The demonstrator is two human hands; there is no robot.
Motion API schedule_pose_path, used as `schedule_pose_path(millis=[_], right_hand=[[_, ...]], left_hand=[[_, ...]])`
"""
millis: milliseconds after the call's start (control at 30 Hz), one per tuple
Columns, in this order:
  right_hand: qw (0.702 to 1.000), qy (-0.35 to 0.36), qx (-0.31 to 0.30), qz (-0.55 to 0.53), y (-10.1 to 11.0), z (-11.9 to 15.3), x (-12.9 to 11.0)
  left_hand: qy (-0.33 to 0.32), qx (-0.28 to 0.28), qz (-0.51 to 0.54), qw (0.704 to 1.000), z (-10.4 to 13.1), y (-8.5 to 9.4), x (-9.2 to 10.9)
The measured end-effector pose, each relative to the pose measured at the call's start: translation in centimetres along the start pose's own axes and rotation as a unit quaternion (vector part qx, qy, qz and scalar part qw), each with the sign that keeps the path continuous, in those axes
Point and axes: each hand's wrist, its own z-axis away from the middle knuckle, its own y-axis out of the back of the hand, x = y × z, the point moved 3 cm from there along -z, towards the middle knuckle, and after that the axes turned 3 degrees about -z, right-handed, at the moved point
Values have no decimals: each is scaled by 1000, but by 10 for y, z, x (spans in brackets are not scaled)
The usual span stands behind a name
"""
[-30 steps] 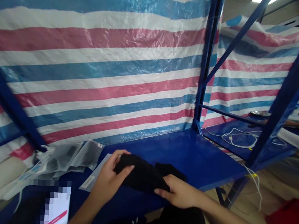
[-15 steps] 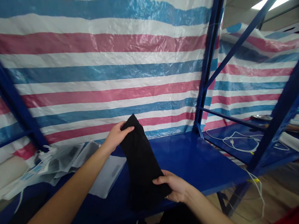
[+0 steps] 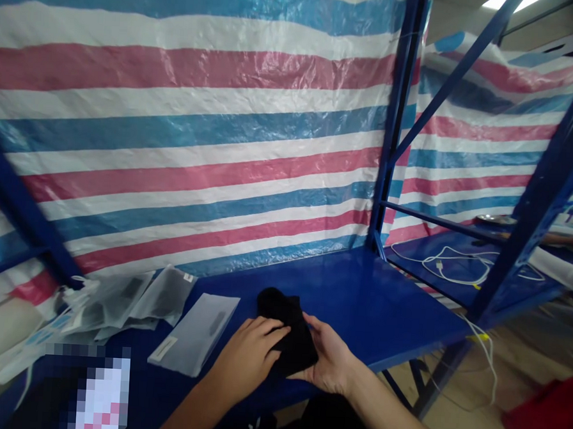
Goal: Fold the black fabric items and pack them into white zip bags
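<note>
A small black cloth (image 3: 287, 330), folded into a compact bundle, lies on the blue shelf (image 3: 373, 302) near its front edge. My left hand (image 3: 247, 360) presses on the cloth's left side with fingers laid over it. My right hand (image 3: 329, 357) holds the cloth's right side, thumb on top. Both hands grip the same cloth.
A flat translucent bag (image 3: 196, 338) lies just left of my hands, with several more crumpled bags (image 3: 128, 299) beyond it. A striped tarp (image 3: 199, 139) backs the shelf. Blue uprights (image 3: 394, 118) divide off a second shelf with white cables (image 3: 451, 265) at the right.
Half a second ago my left hand held the cloth stretched up in the air. Now the cloth is folded down onto the shelf, and both hands rest on it close together.
</note>
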Motion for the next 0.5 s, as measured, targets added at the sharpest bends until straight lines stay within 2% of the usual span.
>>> schedule_pose_path(millis=[100,167,267,400,500], right_hand=[[999,8,-44,19,-1,6,2],[998,14,-51,34,0,10,4],[998,29,-20,55,5,14,7],[994,69,17,86,13,19,11],[987,81,22,138,18,23,10]], left_hand=[[10,-4,-7,1000,-4,1,-14],[13,-16,-12,1000,-5,2,-18],[18,-41,-20,999,-7,1,-18],[35,-28,-73,996,-17,3,-18],[23,-37,-108,993,-21,-5,-10]])
